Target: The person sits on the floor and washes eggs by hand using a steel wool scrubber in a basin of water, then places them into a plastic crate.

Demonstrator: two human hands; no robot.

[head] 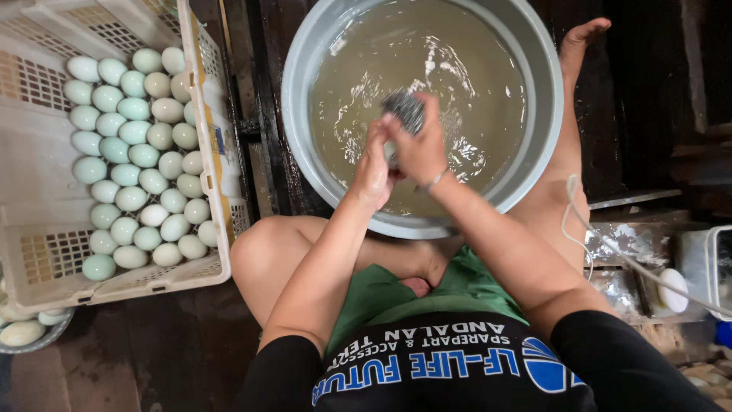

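One grey basin of murky water sat in the middle. One white slatted plastic crate stood to the side, with about thirty-five pale green eggs in it, too closely packed for an exact count. At the lower corner one metal bowl showed at least three more eggs. Two hands, the left hand and right hand, shared one steel scouring pad.
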